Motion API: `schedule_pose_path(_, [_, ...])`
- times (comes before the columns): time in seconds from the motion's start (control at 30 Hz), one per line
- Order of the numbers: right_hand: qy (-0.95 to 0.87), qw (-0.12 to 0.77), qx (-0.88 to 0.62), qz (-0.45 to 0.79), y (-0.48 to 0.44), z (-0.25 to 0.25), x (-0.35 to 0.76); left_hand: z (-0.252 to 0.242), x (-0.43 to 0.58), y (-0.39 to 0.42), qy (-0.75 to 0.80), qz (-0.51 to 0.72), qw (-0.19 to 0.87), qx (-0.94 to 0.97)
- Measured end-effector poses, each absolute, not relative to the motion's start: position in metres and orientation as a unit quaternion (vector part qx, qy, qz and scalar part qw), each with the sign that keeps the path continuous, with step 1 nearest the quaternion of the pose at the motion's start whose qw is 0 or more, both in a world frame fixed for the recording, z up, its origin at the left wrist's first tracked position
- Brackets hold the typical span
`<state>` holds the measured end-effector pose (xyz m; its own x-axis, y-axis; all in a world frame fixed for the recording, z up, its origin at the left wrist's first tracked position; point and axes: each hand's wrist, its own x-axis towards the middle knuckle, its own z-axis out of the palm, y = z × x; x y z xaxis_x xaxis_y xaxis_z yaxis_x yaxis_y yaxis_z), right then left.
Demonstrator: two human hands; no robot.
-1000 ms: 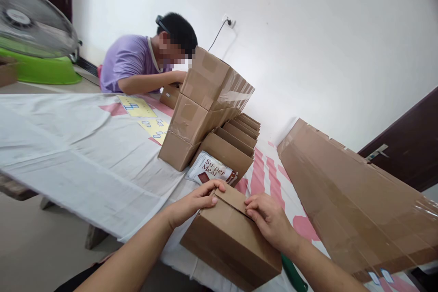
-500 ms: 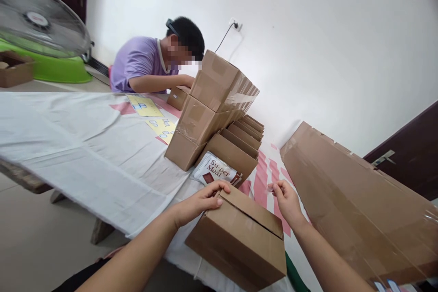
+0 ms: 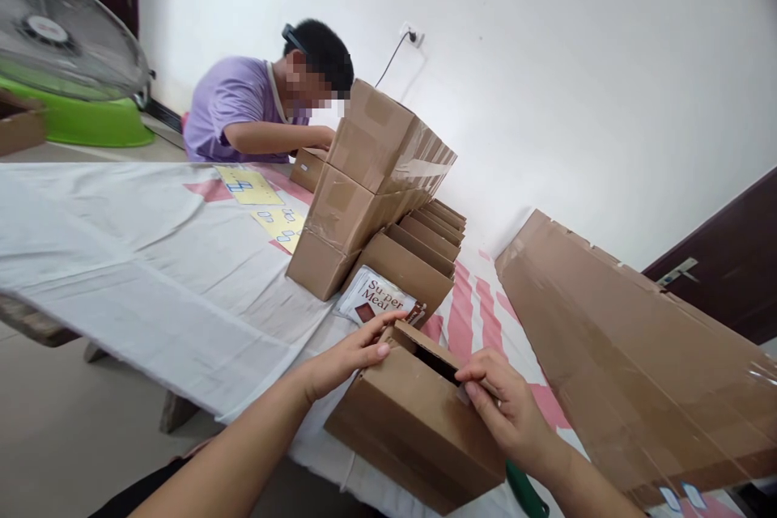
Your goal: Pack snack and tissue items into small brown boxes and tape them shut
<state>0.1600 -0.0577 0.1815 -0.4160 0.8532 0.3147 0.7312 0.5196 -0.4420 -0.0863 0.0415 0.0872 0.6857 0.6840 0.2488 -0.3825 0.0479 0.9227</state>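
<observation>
A closed-sided cardboard box stands in front of me, with a dark gap along its lifted top flap. My left hand holds its near left corner, thumb on one side of the gap and fingers by the flap. At the right end of the gap my right hand is pinched at the flap's edge, with a small clear piece, apparently tape, at its fingertips. Just behind the box lies a white "Su-per Meal" packet, leaning against an open carton. Part of a green object shows beside the box.
Stacked taped cartons and a row of open cartons stand behind. A large cardboard panel is at right. Across the cloth-covered table, a person handles a small box. Yellow sheets lie nearby; a fan stands at left.
My right hand has come left and down onto the box from the air beside it. The flap has lifted, so the gap is wider. My left hand stays at the corner.
</observation>
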Motion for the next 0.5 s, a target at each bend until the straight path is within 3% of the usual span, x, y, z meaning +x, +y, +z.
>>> schedule_pose_path(0.33, [-0.884, 0.115, -0.450, 0.046, -0.057, 0.188, 0.144, 0.087, -0.085, 0.042, 0.127, 0.376, 0.721, 0.569])
schedule_pose_path(0.5, [-0.882, 0.101, -0.456, 0.054, -0.055, 0.193, 0.141, 0.085, -0.085, 0.043, 0.126, 0.375, 0.714, 0.578])
